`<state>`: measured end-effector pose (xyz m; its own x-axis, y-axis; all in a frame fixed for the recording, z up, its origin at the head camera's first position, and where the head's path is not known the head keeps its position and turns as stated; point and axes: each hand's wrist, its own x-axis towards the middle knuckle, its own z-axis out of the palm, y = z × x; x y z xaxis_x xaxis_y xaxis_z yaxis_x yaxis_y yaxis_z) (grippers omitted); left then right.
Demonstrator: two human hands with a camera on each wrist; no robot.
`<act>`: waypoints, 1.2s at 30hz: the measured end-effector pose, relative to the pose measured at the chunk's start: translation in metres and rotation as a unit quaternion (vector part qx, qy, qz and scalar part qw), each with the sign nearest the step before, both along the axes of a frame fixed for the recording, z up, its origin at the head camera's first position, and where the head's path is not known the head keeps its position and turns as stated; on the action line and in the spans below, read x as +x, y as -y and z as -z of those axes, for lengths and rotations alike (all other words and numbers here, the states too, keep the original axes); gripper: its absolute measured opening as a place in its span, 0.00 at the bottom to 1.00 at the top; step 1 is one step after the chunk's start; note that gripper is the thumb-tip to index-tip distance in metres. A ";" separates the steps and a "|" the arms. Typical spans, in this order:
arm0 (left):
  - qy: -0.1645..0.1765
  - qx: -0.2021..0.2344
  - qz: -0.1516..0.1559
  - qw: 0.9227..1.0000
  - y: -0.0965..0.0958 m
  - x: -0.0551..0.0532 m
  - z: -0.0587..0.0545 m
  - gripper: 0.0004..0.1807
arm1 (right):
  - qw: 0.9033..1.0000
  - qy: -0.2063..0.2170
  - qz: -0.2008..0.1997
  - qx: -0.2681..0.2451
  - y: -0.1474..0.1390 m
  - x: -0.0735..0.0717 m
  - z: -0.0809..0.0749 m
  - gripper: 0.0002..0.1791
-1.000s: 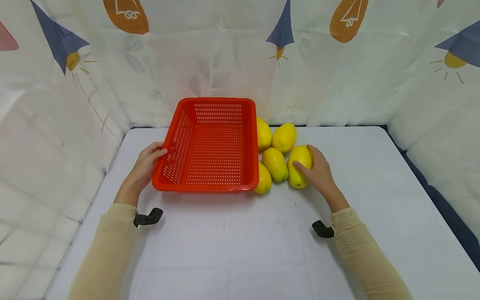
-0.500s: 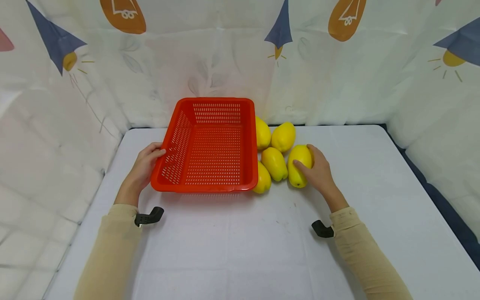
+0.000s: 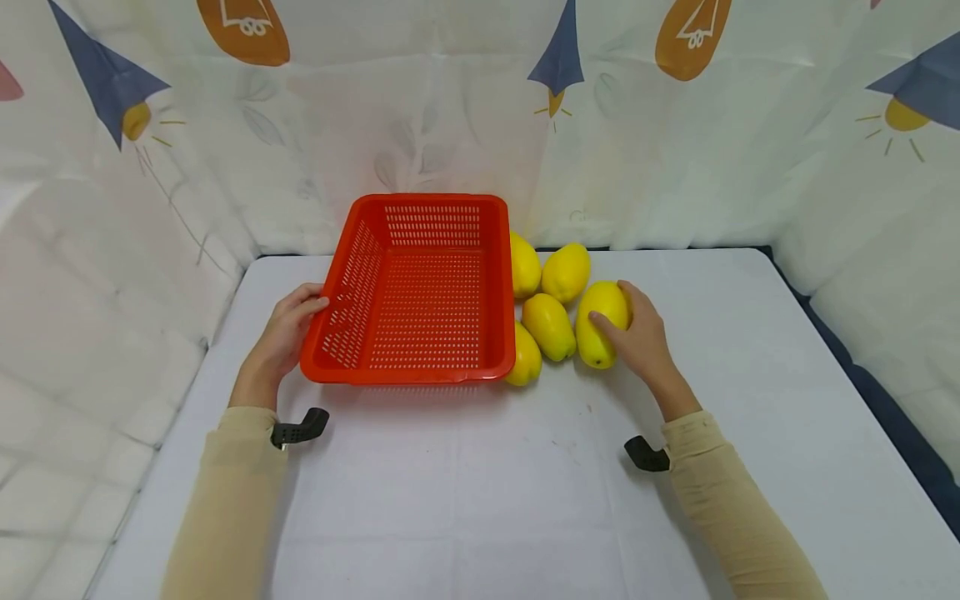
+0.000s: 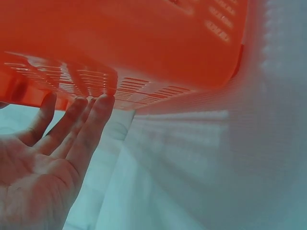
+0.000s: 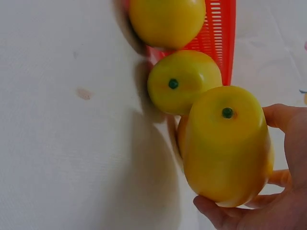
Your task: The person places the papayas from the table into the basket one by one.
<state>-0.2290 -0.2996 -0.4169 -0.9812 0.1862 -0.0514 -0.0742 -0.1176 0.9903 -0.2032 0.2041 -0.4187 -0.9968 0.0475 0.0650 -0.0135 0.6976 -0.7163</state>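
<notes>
A red perforated plastic basket (image 3: 431, 308) stands on the table left of centre, its inside bare. My left hand (image 3: 281, 342) holds its left side, thumb at the rim and fingers (image 4: 91, 127) against the outer wall. My right hand (image 3: 641, 333) grips a yellow mango (image 3: 600, 321) from its right side; in the right wrist view, this mango (image 5: 228, 148) shows a green stem spot and appears raised, with a shadow on the cloth. Left of it lie more mangoes: one in the middle (image 3: 549, 327), one behind (image 3: 566, 272), and two partly hidden by the basket's right edge.
A white cloth covers the table (image 3: 480, 492). Patterned white fabric (image 3: 450, 108) hangs behind and on both sides. Each wrist carries a black camera mount (image 3: 302, 427).
My right hand has shifted slightly back and to the right, and the mango has come up with it, away from the others. My left hand and the basket stay about where they were.
</notes>
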 end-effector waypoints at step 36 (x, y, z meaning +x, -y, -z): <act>-0.035 0.007 0.039 0.999 0.008 -0.003 0.005 0.09 | 0.997 -0.025 -0.008 -0.077 0.022 0.006 -0.037 0.42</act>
<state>-0.2316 -0.3079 -0.4223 -0.9650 0.2616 0.0190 -0.0152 -0.1282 0.9916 -0.1973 0.1825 -0.3820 -0.9932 0.0439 0.1075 -0.0624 0.5790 -0.8129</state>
